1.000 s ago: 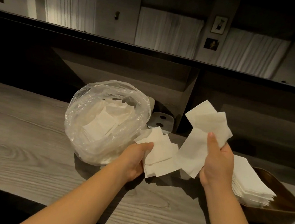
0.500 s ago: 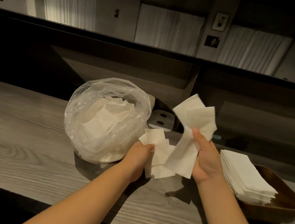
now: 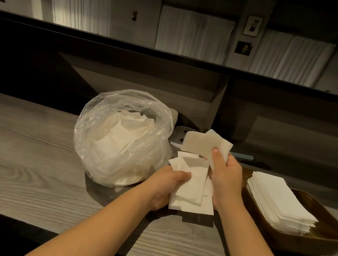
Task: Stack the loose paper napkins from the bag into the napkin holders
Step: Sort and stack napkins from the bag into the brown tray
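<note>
A clear plastic bag (image 3: 107, 163) stands open on the wooden counter, with loose white napkins (image 3: 120, 136) inside it. My left hand (image 3: 165, 186) grips a fan of several white napkins (image 3: 191, 187) just right of the bag. Beside it, my right hand (image 3: 227, 178) holds another bunch of napkins (image 3: 203, 145), thumb pressed on top; this bunch overlaps the upper edge of the left one. At the right sits a dark wooden napkin holder (image 3: 327, 227) carrying a neat napkin stack (image 3: 276, 198).
A grey wood-grain counter (image 3: 28, 156) runs across the view, its front edge near my forearms. Behind it rises a dark partition with a shelf ledge (image 3: 170, 54). A small grey object with two holes (image 3: 178, 136) lies behind the bag.
My right hand has come down and left with its napkins, bringing them against the bunch in my left hand. The left hand has stayed beside the bag.
</note>
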### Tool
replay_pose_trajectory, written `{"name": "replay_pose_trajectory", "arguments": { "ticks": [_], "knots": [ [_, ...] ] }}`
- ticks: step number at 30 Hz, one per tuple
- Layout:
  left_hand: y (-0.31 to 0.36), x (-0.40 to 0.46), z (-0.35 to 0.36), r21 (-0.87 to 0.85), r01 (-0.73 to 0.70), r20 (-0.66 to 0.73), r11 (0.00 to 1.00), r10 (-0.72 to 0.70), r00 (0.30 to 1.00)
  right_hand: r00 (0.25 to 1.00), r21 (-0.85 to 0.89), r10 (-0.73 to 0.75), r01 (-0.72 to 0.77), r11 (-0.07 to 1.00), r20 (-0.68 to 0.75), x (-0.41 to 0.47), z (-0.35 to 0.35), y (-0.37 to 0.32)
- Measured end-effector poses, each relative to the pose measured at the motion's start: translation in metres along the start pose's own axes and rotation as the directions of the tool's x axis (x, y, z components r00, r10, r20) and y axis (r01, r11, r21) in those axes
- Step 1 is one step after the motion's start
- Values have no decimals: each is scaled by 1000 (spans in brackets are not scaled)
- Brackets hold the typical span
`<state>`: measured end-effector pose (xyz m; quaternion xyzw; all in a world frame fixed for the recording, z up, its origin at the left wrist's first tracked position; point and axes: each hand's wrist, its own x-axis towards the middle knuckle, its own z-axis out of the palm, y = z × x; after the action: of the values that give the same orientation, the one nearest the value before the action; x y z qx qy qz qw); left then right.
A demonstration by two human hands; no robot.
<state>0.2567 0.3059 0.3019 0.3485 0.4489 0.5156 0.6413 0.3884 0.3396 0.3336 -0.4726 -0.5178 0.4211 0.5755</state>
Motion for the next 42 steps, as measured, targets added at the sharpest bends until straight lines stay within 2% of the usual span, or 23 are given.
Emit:
{"name": "replay_pose_trajectory", "arguments": {
  "ticks": [2,4,6,7,9,12,14,17,20,24,26,29,30,31,33,34,35,37,39,42],
  "knots": [
    [1,1,-1,-67,34,-33,997,-36,999,984,-144,-148,133,981,-99,8,-7,3],
    [1,2,-2,-141,59,-65,988,-68,996,902,-335,-409,345,876,-138,8,-13,4],
    [1,2,-1,-217,81,-74,973,-99,992,801,-420,-597,526,740,-47,6,-13,7],
    [2,1,-1,-244,86,-72,966,-106,992,771,-427,-635,587,687,37,4,-11,9],
    [5,1,-1,-295,65,-66,953,-88,994,756,-472,-611,638,608,236,1,-7,12],
    [7,3,-4,-334,-6,-41,943,-8,999,726,-567,-452,688,453,519,0,-7,14],
    [8,5,-7,-384,-33,-42,923,19,999,682,-529,-354,725,441,640,-3,-12,12],
    [9,6,-10,-435,-54,-53,899,34,998,642,-485,-304,747,456,703,-6,-17,10],
    [11,1,-6,-445,-49,-38,894,37,999,675,-534,-358,734,421,645,-10,-11,10],
    [10,0,-4,-425,-23,-82,905,-14,997,725,-553,-526,684,476,444,-10,-4,13],
    [9,2,-5,-429,-3,-60,903,-25,998,720,-564,-507,691,452,475,-10,-1,15],
    [10,-1,-4,-371,8,-41,929,-25,999,701,-562,-400,713,420,591,-9,1,17],
    [10,-2,-5,-317,5,-57,949,-24,998,703,-541,-393,710,451,593,-8,-1,17],
    [10,-2,-6,-255,7,-73,967,-26,997,730,-504,-419,680,533,541,-7,-3,16],
    [10,-5,-6,-164,29,-67,986,-41,997,848,-402,-436,528,748,302,-3,-8,10],
    [11,-6,-6,-131,37,-46,991,-43,998,899,-379,-393,438,815,194,1,-11,8],
    [11,-6,-7,-103,44,-20,994,-46,999,936,-389,-320,351,852,145,3,-13,6],
    [11,-8,-6,-60,60,40,996,-58,998,977,-410,-116,181,894,179,6,-12,5],
    [11,-10,-5,-22,78,78,997,-76,994,980,-299,30,31,954,196,6,-12,3],
    [10,-10,-6,-7,92,74,996,-91,993,991,-82,55,-45,996,121,6,-16,-1]
  ]
}}
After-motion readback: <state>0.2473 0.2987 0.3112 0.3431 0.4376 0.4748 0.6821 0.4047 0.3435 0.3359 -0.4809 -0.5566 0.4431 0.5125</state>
